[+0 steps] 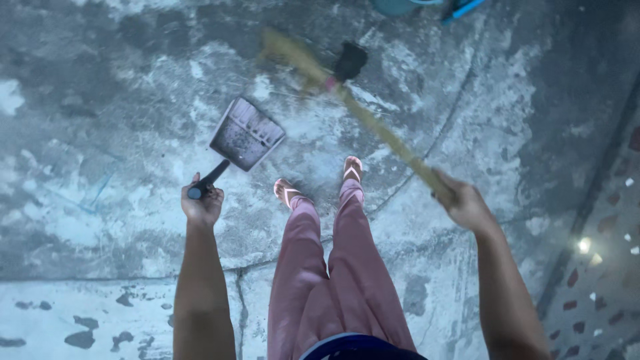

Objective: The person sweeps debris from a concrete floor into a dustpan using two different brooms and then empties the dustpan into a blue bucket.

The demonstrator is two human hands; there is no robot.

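Floor [120, 100]: worn, patchy grey concrete, stood on in sandals.
Broom [373, 123]: blurred, slanted across the floor, bristles up-left.
Dustpan [245, 133]: dark, held low ahead of the feet.
Right hand [463, 203]: closed around the broom handle.
Left hand [202, 203]: closed around the dustpan handle.

My left hand [202, 205] sits at eight o'clock, arm straight out, fingers curled in a closed fist. My right hand [465, 204] sits at four o'clock, arm angled inward, fist clenched too. Both legs stand at six o'clock.
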